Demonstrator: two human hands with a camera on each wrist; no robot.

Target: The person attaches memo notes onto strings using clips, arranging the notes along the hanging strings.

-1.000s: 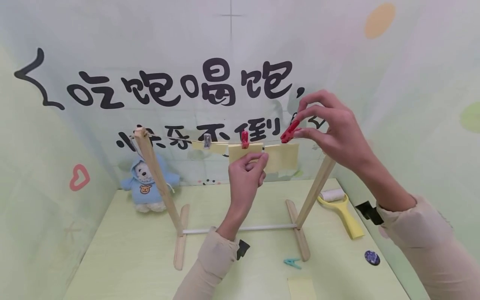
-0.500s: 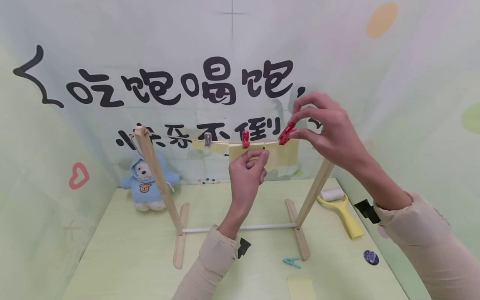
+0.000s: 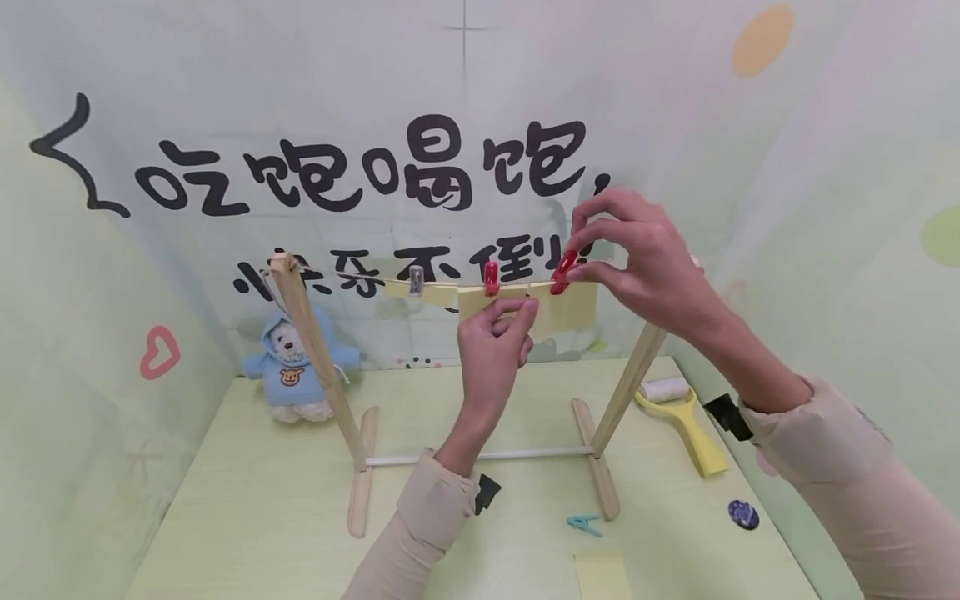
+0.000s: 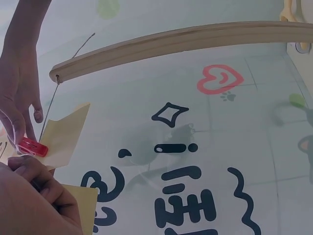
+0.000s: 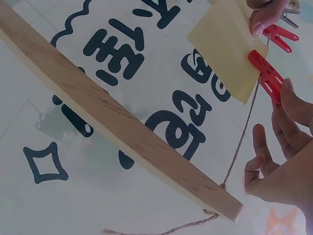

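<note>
My right hand pinches a red clothespin by its handle end, between thumb and fingers. In the right wrist view, the tip of this clothespin lies over the string and the edge of a yellow paper sheet. My left hand pinches that sheet near its upper left corner, close under the string. Left of it, a second red clothespin and a grey clothespin sit on the string with yellow papers.
The string runs between two wooden posts joined by a white rod. A plush toy sits behind at left. On the table lie a lint roller, a dark oval object, a teal clothespin and a yellow sheet.
My right hand has moved left and slightly down, bringing the red clothespin to the string and the paper's top edge. The left hand has stayed almost still.
</note>
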